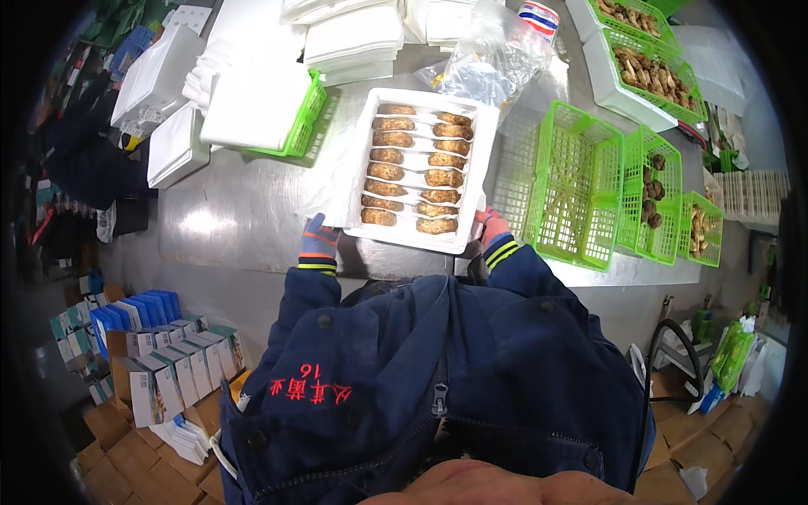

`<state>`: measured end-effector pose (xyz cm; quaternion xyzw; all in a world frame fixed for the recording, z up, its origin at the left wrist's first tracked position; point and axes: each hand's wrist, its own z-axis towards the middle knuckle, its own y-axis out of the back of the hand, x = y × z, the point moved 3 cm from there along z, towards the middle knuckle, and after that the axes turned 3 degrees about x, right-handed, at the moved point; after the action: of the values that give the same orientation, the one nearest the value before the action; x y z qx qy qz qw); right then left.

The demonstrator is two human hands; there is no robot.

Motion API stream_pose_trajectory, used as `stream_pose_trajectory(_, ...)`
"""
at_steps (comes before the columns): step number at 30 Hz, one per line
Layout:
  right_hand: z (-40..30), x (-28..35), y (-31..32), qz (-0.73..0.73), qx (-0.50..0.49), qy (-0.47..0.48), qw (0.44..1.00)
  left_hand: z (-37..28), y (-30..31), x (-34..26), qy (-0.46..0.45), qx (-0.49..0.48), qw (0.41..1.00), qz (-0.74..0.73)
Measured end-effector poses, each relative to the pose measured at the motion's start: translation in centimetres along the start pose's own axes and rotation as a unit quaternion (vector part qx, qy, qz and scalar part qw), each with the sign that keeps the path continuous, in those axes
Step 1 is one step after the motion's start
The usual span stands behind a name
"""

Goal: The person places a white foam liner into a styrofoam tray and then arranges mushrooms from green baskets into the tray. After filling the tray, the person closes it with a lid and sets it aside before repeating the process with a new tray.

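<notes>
A white foam box (480, 158) stands on the steel table in front of me, holding two columns of brown mushrooms (444, 178) parted by white paper strips. My right hand (493, 224), in a striped knit glove, is at the box's lower right corner, its fingers partly hidden behind the wall. My left hand (320, 238), in a like glove, is near the lower left corner, at the edge of a thin white sheet (341, 205) that lies along the box's left side. Whether the left fingers pinch the sheet cannot be told.
Green plastic baskets (577, 183) stand at the right, some holding mushrooms. A clear plastic bag (486, 66) lies behind the box. Stacks of white sheets (353, 38) and a paper-covered green basket (303, 126) are at the back left. The steel table's (221, 233) front edge runs before me.
</notes>
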<state>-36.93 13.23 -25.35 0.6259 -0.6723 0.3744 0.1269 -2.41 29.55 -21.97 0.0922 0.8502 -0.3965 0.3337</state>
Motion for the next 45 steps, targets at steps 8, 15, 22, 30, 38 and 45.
stream_pose_trajectory(8,-2.9,4.3,-1.6,0.243,0.048,0.016,0.969,-4.6,-16.9,-1.9,-0.117,0.302,0.742,0.588)
stream_pose_trajectory(15,-11.5,10.1,-11.5,-0.304,0.112,0.384,0.865,-5.0,-18.2,-1.8,-0.117,0.434,0.787,0.423)
stream_pose_trajectory(22,-11.4,8.3,-19.9,-0.559,0.339,0.427,0.625,2.3,-1.5,-1.8,-0.040,0.104,0.838,0.534)
stream_pose_trajectory(30,-10.8,14.3,-11.2,-0.431,0.044,0.485,0.760,0.6,-5.1,1.6,0.101,0.137,0.828,0.534)
stream_pose_trajectory(38,-5.4,7.4,-20.7,-0.735,0.136,0.448,0.491,-0.1,-2.7,5.8,0.127,0.144,0.871,0.452)
stream_pose_trajectory(45,-9.7,11.9,-19.5,-0.588,0.207,0.552,0.554,-0.6,-3.2,6.4,0.118,0.066,0.916,0.378)
